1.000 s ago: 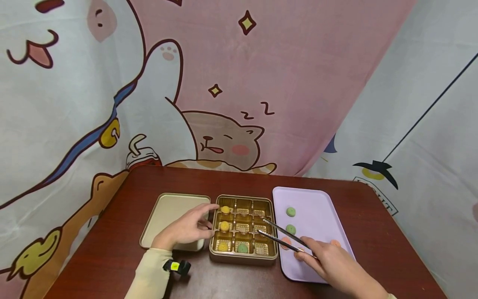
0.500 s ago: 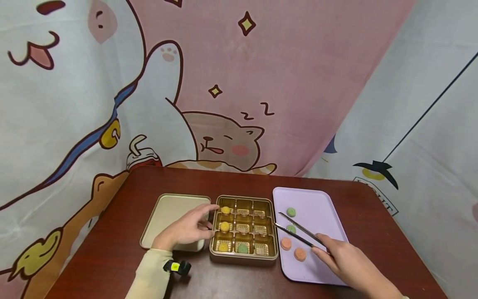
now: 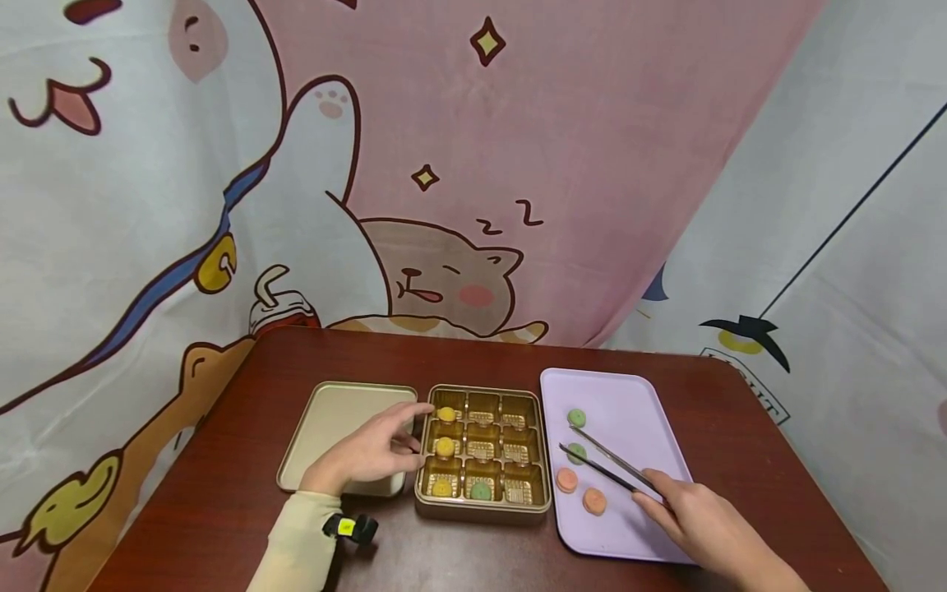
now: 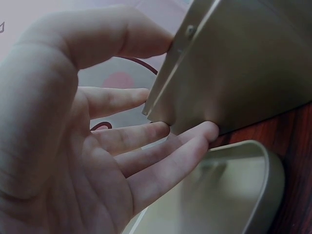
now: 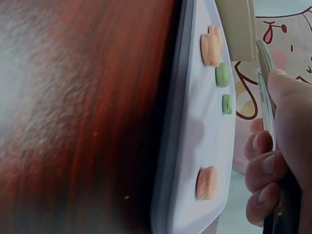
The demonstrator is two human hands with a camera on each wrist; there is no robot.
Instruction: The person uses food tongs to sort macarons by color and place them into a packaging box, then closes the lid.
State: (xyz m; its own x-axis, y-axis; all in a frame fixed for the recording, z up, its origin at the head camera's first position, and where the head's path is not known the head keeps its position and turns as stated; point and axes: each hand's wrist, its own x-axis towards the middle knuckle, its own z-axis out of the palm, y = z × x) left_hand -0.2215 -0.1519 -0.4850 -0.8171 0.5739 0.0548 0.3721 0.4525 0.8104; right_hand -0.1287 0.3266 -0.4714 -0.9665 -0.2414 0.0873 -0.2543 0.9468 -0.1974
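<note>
Four small round moulded sweets sit in the gold nine-cell tin box (image 3: pixel 482 510) at centre table: three yellow ones (image 3: pixel 445 446) run down the nine o'clock column, and one green one (image 3: pixel 480 491) fills the middle cell of the near row. Five cells show only bare gold liner. So, by my reading, the filling is a bit under halfway.

Four sweets wait on the flat lilac plastic tray (image 3: pixel 651 411) at three o'clock of the box: two green sweets (image 3: pixel 576 418) towards twelve o'clock, two orange sweets (image 3: pixel 566 480) nearer the person.

The slim metal tongs (image 3: pixel 607 464) hang over that tray, tips parted and holding nothing, right by the nearer green sweet; whether they touch it I can't tell. The right hand (image 3: pixel 703 526) has its fingers curled round the tong handles, coming in from five o'clock with the wrist low over the tray's near edge; the wrist view confirms that hold.

The left hand (image 3: pixel 373 450) lies flat with fingers extended and relaxed, fingertips pressed against the box's nine o'clock wall, bracing it. The palm rests over the shallow gold tin lid (image 3: pixel 333 411) lying just beside the box. All of it stands on a dark red-brown wooden table (image 3: pixel 222 510).
</note>
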